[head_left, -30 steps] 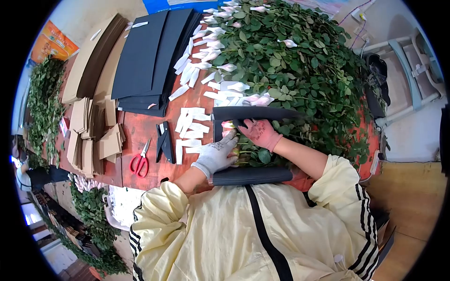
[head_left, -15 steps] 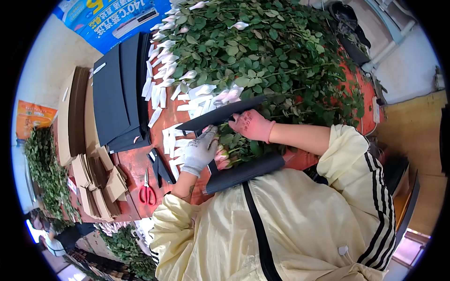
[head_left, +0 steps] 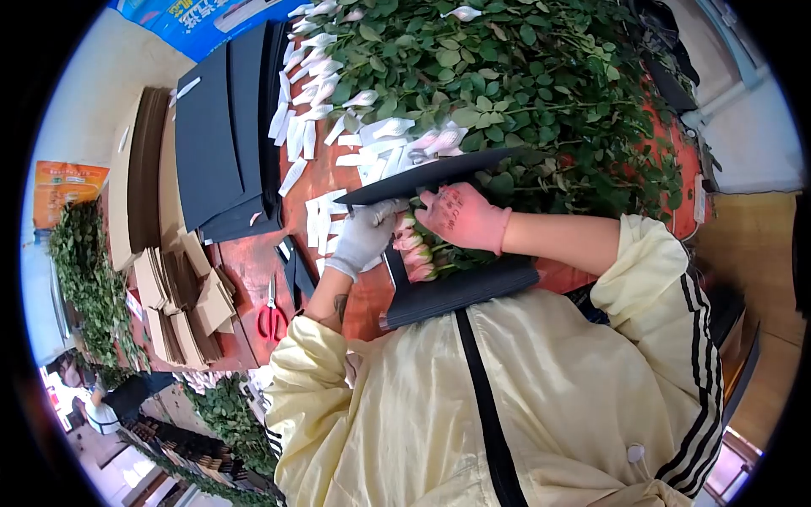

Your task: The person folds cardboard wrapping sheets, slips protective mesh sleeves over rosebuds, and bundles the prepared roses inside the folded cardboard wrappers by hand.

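A folded black sheet of stiff card lies around several pink roses (head_left: pixel 412 252); their leafy stems run right between its raised upper flap (head_left: pixel 431 176) and its lower flap (head_left: pixel 465 291) against my jacket. My left hand (head_left: pixel 365 237), in a pale grey glove, is closed at the left end of the upper flap, beside the rose heads. In a pink glove, my right hand (head_left: pixel 463 218) is closed at that flap's lower edge, above the stems. The flap hides some fingertips of both hands.
Leafy rose stems (head_left: pixel 507 93) with white-wrapped heads (head_left: pixel 321 89) cover the back of the red table (head_left: pixel 245 262). To the left are black card sheets (head_left: pixel 207 127), brown cardboard (head_left: pixel 139 177), red-handled scissors (head_left: pixel 271 319) and a black tool (head_left: pixel 296 269). A person (head_left: pixel 103 414) is visible far left.
The view has shifted, and the scene sits further right. My left hand has moved up under the upper flap's edge. More of the pink rose heads shows between the flaps.
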`<state>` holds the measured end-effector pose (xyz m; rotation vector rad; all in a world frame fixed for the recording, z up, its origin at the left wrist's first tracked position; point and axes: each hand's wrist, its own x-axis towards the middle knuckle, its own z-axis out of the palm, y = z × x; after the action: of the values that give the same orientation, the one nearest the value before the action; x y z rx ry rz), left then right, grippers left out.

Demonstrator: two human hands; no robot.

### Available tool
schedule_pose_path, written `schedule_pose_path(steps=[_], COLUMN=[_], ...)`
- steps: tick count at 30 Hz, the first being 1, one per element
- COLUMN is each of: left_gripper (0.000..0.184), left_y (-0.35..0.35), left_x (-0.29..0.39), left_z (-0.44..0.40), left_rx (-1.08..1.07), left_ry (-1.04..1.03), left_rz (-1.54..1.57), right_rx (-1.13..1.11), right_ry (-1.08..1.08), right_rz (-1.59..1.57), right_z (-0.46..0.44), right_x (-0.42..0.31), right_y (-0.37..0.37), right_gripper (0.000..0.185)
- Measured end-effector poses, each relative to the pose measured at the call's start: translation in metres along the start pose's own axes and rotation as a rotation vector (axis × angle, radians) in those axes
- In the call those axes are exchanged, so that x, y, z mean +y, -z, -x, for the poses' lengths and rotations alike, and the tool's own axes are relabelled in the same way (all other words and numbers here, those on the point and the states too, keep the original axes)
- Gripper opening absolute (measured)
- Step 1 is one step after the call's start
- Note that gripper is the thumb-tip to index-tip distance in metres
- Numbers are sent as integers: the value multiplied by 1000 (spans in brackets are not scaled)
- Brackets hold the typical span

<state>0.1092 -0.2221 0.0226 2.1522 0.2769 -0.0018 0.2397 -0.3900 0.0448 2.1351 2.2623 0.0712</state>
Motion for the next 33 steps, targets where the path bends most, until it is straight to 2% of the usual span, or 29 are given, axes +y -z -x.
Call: schedule_pose_path(steps=[1,3,6,8,10,12,13,20,22,25,28,33], left_gripper=[28,25,25,26,28,30,30,33,34,34,31,27], left_y=[0,0,-5,-7,-8,-10,-11,-11,-10,-8,-14,-19], left_x=[-6,-17,-22,-17,-16,-19,-19,-14,-11,-4,-17,-35], left_z=[-3,-8,-7,-3,-4,-4,-3,-1,1,4,3,1], left_rx=[-2,37,-10,-12,-4,30,30,31,33,28,27,11], left_ry=[3,-121,-57,-36,-19,-91,-89,-47,-126,-129,-139,-174], left_rz=[4,-31,88,16,-57,-100,-98,-96,-230,-270,-278,-381], right_rx=[-10,-24,-155,-41,-80,41,-221,-168,-124,-153,-126,-83], right_ry=[-3,-13,-20,-42,-60,-7,-67,-68,-40,-26,35,17], right_rz=[-15,-33,-79,-63,-90,-120,-226,-225,-206,-177,-115,-130], right_z=[-3,-6,-15,-13,-10,-2,-6,1,2,3,1,1], right_x=[1,2,-1,-5,-9,-12,-11,-13,-13,-11,-9,-11], right_y=[-13,-25,-30,-35,-20,-16,-2,-25,-24,-25,-21,-27], right_gripper=[11,11,13,14,14,16,17,20,17,14,14,15])
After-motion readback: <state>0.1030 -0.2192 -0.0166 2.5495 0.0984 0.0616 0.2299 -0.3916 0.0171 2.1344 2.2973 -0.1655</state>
